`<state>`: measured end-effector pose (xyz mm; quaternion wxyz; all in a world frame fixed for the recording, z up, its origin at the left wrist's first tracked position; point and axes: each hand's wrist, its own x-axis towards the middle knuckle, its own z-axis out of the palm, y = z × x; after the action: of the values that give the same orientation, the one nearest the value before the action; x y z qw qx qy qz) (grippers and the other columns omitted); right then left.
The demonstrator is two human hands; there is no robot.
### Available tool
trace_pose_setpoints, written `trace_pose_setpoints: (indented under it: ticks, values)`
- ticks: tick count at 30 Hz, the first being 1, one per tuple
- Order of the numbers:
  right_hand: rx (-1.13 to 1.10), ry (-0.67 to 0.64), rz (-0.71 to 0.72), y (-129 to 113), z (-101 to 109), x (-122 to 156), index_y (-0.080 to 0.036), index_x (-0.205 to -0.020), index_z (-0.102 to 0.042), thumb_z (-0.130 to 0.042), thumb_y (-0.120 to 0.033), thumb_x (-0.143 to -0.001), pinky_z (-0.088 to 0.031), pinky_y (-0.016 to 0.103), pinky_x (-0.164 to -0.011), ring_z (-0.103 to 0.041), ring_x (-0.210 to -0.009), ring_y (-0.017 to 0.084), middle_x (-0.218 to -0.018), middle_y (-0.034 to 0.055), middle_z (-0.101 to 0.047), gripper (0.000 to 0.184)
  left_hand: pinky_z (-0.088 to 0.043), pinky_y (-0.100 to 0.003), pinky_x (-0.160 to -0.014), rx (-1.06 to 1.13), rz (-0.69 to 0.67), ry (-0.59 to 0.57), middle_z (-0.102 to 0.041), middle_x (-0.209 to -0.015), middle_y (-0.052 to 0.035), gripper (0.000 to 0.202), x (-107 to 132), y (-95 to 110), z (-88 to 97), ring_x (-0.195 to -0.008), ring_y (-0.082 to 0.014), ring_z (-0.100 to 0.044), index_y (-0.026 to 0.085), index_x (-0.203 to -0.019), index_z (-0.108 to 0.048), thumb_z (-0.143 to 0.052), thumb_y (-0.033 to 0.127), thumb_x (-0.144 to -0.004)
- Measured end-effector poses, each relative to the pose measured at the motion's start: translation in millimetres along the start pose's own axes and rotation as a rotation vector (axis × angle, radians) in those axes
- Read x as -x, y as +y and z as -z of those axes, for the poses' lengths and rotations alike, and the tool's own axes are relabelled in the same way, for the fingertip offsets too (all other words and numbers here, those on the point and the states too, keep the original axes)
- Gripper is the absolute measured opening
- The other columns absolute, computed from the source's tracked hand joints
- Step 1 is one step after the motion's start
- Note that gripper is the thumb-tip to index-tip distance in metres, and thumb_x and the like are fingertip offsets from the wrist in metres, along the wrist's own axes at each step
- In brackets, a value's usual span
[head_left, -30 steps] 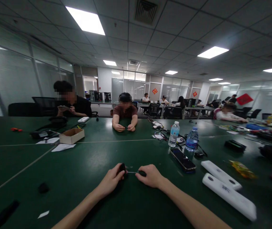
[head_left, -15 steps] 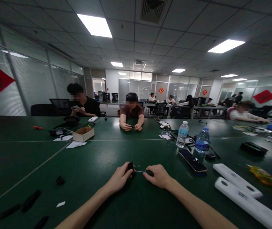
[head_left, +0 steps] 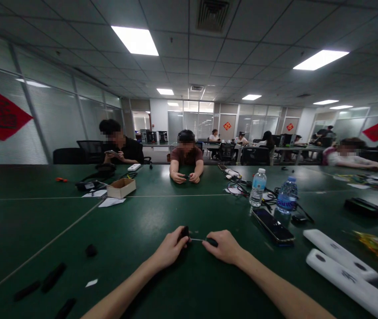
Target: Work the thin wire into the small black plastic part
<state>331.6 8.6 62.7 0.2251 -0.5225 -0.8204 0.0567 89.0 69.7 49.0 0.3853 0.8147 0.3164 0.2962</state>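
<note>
My left hand [head_left: 171,250] rests on the green table [head_left: 136,221], its fingers pinched round a small black piece [head_left: 185,232]. My right hand [head_left: 225,247] lies a short way to the right, fingers closed on another small black piece [head_left: 212,242]. A thin pale wire or rod [head_left: 198,240] runs between the two pieces. Both forearms reach in from the bottom edge.
A dark phone [head_left: 272,226], two water bottles [head_left: 257,187] and cables lie right of my hands. Two white oblong cases [head_left: 338,254] sit at lower right. Small black parts [head_left: 52,278] lie at lower left, a cardboard box [head_left: 121,188] farther back. People sit across the table.
The view has turned to the left, so everything has slid rightward in the picture. My hands keep the same grip and spacing on the two black pieces.
</note>
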Motion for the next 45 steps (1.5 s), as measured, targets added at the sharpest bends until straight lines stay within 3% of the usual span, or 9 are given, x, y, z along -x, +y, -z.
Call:
trace_pose_setpoints:
  ticks: [9,15,23,29,45]
  values:
    - [-0.084,-0.024,-0.02,-0.3,0.9,-0.2,-0.017,-0.094,-0.067,-0.044,-0.046,-0.096,-0.044,0.023,-0.062,-0.06,-0.066,0.014,-0.079,0.0023,-0.067,0.036,-0.045,-0.029,-0.069,0.053,0.005,-0.011,-0.064,-0.096,-0.0057,0.031,0.1,0.8,1.6,-0.077,-0.0167,-0.059,0.018,-0.109,-0.052,-0.039,0.042,-0.094]
    - [-0.198,0.037,-0.141,5.0,1.7,-1.8,-0.019,-0.103,-0.064,-0.036,-0.044,-0.1,-0.046,0.022,-0.06,-0.061,-0.07,0.014,-0.087,0.003,-0.067,0.038,-0.046,-0.029,-0.072,0.07,0.038,-0.027,-0.065,-0.096,-0.006,0.033,0.1,3.8,1.6,-0.08,-0.0168,-0.059,0.018,-0.113,-0.052,-0.041,0.042,-0.094]
    - [-0.125,-0.042,-0.034,0.0,-1.2,-1.1,-0.019,-0.091,-0.067,-0.044,-0.046,-0.095,-0.045,0.023,-0.061,-0.06,-0.063,0.013,-0.076,0.0011,-0.066,0.036,-0.048,-0.028,-0.07,0.167,0.034,0.025,-0.063,-0.106,-0.0086,0.039,1.1,6.5,1.9,-0.078,-0.0158,-0.06,0.019,-0.128,-0.039,-0.038,0.04,-0.095]
    - [-0.051,-0.013,-0.034,-1.1,-1.4,-1.6,-0.018,-0.087,-0.068,-0.045,-0.047,-0.094,-0.043,0.024,-0.061,-0.06,-0.062,0.014,-0.073,0.0018,-0.066,0.037,-0.048,-0.028,-0.068,0.156,0.02,0.049,-0.063,-0.105,-0.0078,0.035,-0.5,-0.4,-1.9,-0.075,-0.0148,-0.06,0.019,-0.125,-0.041,-0.04,0.037,-0.094]
    - [-0.121,-0.027,-0.016,3.3,-4.6,-0.8,-0.019,-0.088,-0.066,-0.044,-0.045,-0.095,-0.044,0.023,-0.058,-0.059,-0.061,0.013,-0.075,0.0007,-0.065,0.035,-0.049,-0.029,-0.069,0.171,-0.004,0.034,-0.064,-0.106,-0.0076,0.034,0.2,0.0,-1.3,-0.077,-0.0155,-0.06,0.02,-0.123,-0.043,-0.039,0.038,-0.095]
